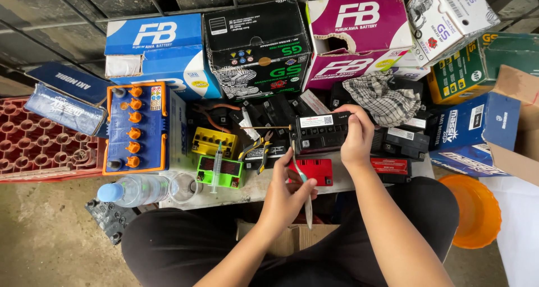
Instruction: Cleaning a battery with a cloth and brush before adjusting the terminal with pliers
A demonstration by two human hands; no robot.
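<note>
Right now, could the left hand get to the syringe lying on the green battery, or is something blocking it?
Probably yes. The syringe lies on top of the green battery, uncovered, just left of the left hand. Nothing stands between them, but that hand already holds a thin tool, which it may need to put down first.
</note>
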